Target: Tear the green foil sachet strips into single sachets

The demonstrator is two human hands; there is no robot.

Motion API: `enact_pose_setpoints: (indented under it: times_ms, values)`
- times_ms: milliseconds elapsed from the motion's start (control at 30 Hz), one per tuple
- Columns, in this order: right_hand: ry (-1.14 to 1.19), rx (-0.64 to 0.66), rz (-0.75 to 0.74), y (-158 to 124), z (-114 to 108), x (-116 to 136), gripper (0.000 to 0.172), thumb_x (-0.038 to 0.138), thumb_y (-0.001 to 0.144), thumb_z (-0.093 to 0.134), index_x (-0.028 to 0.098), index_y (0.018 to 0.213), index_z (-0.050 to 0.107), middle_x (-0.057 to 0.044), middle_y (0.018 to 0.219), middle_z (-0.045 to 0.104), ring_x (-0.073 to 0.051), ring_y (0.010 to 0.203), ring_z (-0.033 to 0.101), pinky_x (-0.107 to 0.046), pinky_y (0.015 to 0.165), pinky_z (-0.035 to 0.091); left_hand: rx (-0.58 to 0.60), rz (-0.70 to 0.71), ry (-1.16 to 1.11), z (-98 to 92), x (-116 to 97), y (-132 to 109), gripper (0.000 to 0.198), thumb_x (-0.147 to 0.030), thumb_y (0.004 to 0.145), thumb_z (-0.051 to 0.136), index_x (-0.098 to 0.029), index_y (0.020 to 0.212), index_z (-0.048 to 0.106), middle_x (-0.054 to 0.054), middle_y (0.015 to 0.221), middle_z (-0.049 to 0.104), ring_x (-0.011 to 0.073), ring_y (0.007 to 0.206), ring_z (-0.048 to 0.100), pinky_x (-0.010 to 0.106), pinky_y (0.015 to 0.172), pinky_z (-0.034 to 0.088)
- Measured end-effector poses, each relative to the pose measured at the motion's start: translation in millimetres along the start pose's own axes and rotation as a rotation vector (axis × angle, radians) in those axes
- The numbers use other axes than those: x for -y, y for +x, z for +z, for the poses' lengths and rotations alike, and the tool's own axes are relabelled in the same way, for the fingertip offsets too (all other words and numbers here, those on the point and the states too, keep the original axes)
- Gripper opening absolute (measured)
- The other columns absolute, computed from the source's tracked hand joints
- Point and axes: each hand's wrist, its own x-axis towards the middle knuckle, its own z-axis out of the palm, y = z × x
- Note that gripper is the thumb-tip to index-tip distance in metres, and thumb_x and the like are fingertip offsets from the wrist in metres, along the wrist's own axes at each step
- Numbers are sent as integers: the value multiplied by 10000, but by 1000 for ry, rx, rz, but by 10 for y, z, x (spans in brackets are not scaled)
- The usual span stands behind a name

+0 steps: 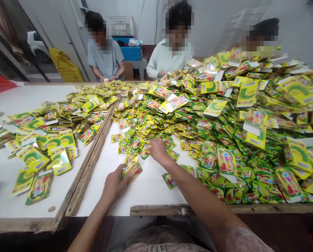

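My left hand point(115, 183) grips a small green and yellow printed carton point(133, 172) just over the white table top. Its fingers and thumb are closed around the carton's near left side. Farther forward, my right hand point(158, 150) reaches down to the near edge of a heap of small green sachets point(137, 140). The fingers of that hand are bent together among the sachets; what they hold, if anything, is hidden. A few loose sachets point(169, 180) lie beneath my right forearm.
A wooden strip point(90, 154) divides the white table point(103, 189). Flattish yellow cartons point(60, 159) lie left of it. On the right, more cartons point(248, 92) top a high heap of sachets. Three people sit across, one person point(105, 57) at the far left. A wooden rim point(161, 210) edges the front.
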Motion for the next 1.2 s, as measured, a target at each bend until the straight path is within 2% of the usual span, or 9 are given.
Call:
enact_pose_setpoints:
  times_ms: [100,200,367,500,633,833,1000,1100,1200]
  values:
    - [23,31,2,-114,64,-48,160,213,760,645,153,908,648,-122,980,639,-244,968,540,-299,764,404,9,-25,-190,29,58,43,441,-483,738,554,-192,1059,635,37,685,667,203,640,598,260,572,393]
    - [236,-15,-16,-299,68,-159,139,239,784,602,185,911,618,-52,879,626,-189,845,550,-272,713,402,63,-40,-512,86,114,106,455,-543,685,597,-152,904,678,17,593,636,176,576,577,246,523,389]
    - [725,-38,4,-566,65,-301,216,346,764,563,199,921,573,0,793,564,-134,676,495,-240,597,395,77,-53,-808,200,160,129,460,-485,549,747,-136,846,705,39,651,678,182,605,602,260,545,439]
    - [942,29,37,-692,91,-244,236,361,728,574,181,882,579,13,722,529,-114,612,453,-229,555,373,139,-94,-953,225,130,87,484,-451,523,785,-123,869,705,60,694,694,185,631,620,271,573,467]
    - [858,126,12,-757,99,-163,180,345,701,612,180,770,591,58,566,410,-95,539,362,-217,507,294,121,-144,-1058,202,64,34,470,-448,518,797,-122,843,702,57,728,699,164,646,619,258,600,474]
    - [837,263,-16,-787,22,-150,184,341,679,647,169,652,588,45,579,469,-83,539,361,-212,514,278,96,-139,-1035,246,50,-39,425,-461,569,768,-139,842,725,59,808,720,157,681,615,240,611,466]
    - [889,418,19,-747,-29,-98,211,352,633,678,159,694,617,67,517,416,-75,495,347,-205,478,243,135,-126,-1068,280,45,-91,386,-437,587,763,-152,846,734,55,826,729,174,710,632,257,659,485]
    - [874,419,-14,-686,-58,-34,268,398,683,640,160,803,620,51,567,489,-91,528,429,-206,502,294,92,-169,-1120,248,77,-101,391,-417,573,775,-151,857,733,57,814,729,177,712,635,263,664,490]
    - [689,307,-112,-590,-79,28,290,386,822,478,164,951,612,-26,785,636,-143,700,564,-249,632,392,38,-231,-1158,198,159,-91,396,-401,537,798,-149,836,733,52,781,727,157,678,624,241,632,480]
